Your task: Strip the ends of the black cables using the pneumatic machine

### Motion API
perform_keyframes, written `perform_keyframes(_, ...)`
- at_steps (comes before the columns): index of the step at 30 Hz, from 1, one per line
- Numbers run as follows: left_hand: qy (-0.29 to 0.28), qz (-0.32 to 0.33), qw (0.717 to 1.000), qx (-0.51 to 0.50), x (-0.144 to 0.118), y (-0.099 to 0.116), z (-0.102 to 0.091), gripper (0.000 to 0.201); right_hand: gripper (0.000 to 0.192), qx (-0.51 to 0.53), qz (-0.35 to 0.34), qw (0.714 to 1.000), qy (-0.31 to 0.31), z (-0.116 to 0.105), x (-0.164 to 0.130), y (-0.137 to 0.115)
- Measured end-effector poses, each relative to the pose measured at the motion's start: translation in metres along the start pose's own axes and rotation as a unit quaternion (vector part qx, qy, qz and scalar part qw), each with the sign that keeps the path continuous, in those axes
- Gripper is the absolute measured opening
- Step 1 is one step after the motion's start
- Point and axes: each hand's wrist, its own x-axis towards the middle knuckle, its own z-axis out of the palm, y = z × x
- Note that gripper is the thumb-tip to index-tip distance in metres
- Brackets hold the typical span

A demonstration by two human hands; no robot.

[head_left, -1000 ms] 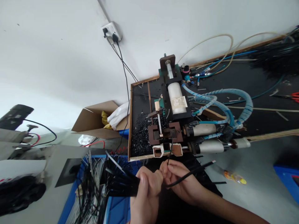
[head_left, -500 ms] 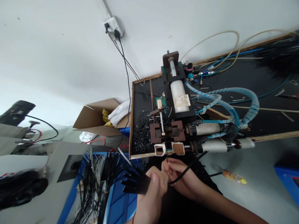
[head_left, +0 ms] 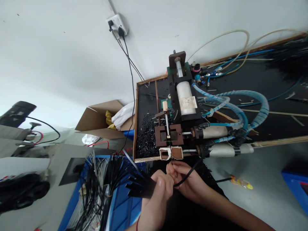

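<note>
The left hand [head_left: 157, 192] is closed as a fist around a bundle of black wires [head_left: 134, 187], which fans out to the left, over a blue bin [head_left: 120, 208] where many more loose black wires lie. The right hand [head_left: 186, 179] is just beside the left one, touching it. Its fingertips [head_left: 172, 165] pinch one single black wire [head_left: 189, 175], narrow and tight. One end of this wire goes up into the slot between the two white guide blocks [head_left: 171, 153] at the front edge of the machine [head_left: 183, 106]. The other end bends away to the right and is lost against the dark cloth below (I cannot follow it to the tip).

The tip inside the slot is hidden, so how deep it sits I cannot tell. The thumb of the left hand is behind the bundle and not visible. Both forearms are cut off by the lower edge of the picture.

The machine stands on a wooden tray [head_left: 135, 128] with small black scraps [head_left: 146, 134] heaped on its left part. Blue spiral hoses [head_left: 252, 99] loop from it to the right. A cardboard box [head_left: 101, 120] is left of the tray, and a yellow-handled tool [head_left: 242, 183] lies on the grey floor to the right; its shape is too blurred to name exactly.
</note>
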Motion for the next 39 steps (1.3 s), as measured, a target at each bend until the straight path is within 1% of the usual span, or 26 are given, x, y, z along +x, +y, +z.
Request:
perform_keyframes(5,0.016,-0.003,1.000,-0.015,-0.002,-0.004,-0.006,0.044,0.023,-0.021,-0.005,1.000,0.009,0.004,-0.001,-0.001)
perform_keyframes(8,0.030,-0.018,0.999,-0.035,-0.003,-0.005,-0.005,0.043,0.025,-0.043,-0.017,0.999,0.017,0.005,-0.005,0.001)
perform_keyframes(10,0.025,-0.025,0.999,-0.035,-0.003,-0.005,-0.003,0.046,0.026,-0.064,-0.028,0.997,0.021,0.004,-0.009,0.003)
perform_keyframes(14,0.002,-0.031,0.999,-0.028,-0.003,-0.003,0.001,0.053,0.032,-0.119,-0.057,0.991,0.015,-0.001,-0.019,0.007)
perform_keyframes(16,0.014,-0.033,0.999,-0.036,-0.002,-0.002,0.002,0.054,0.033,-0.157,-0.081,0.984,0.006,-0.003,-0.025,0.008)
perform_keyframes(17,0.030,-0.032,0.998,-0.043,-0.002,-0.003,0.003,0.054,0.032,-0.180,-0.096,0.979,-0.001,-0.005,-0.028,0.008)
perform_keyframes(20,0.096,-0.034,0.992,-0.071,0.001,-0.007,0.002,0.054,0.025,-0.273,-0.140,0.951,-0.024,-0.007,-0.039,0.006)
perform_keyframes(22,0.126,-0.035,0.988,-0.086,0.003,-0.011,0.001,0.051,0.023,-0.346,-0.163,0.923,-0.039,-0.007,-0.046,0.004)
perform_keyframes(24,0.138,-0.035,0.985,-0.098,0.004,-0.015,0.000,0.047,0.025,-0.415,-0.187,0.889,-0.050,-0.006,-0.050,0.002)
perform_keyframes(26,0.141,-0.035,0.983,-0.110,0.004,-0.018,-0.001,0.046,0.031,-0.463,-0.206,0.861,-0.045,-0.004,-0.052,0.001)
perform_keyframes(28,0.139,-0.034,0.982,-0.121,0.002,-0.019,-0.003,0.048,0.038,-0.496,-0.212,0.842,-0.019,-0.003,-0.050,0.001)
perform_keyframes(29,0.138,-0.033,0.982,-0.125,0.001,-0.019,-0.003,0.049,0.040,-0.507,-0.208,0.836,0.001,-0.003,-0.049,0.001)
perform_keyframes(32,0.139,-0.029,0.981,-0.136,-0.002,-0.020,-0.006,0.048,0.047,-0.517,-0.182,0.834,0.067,-0.010,-0.046,0.003)
perform_keyframes(34,0.138,-0.027,0.980,-0.139,-0.004,-0.021,-0.009,0.047,0.052,-0.513,-0.163,0.835,0.110,-0.021,-0.049,0.007)
perform_keyframes(36,0.132,-0.028,0.981,-0.140,-0.005,-0.023,-0.011,0.047,0.055,-0.513,-0.152,0.831,0.153,-0.036,-0.055,0.012)
perform_keyframes(39,0.109,-0.035,0.983,-0.142,-0.005,-0.026,-0.014,0.048,0.057,-0.522,-0.145,0.810,0.223,-0.060,-0.064,0.018)
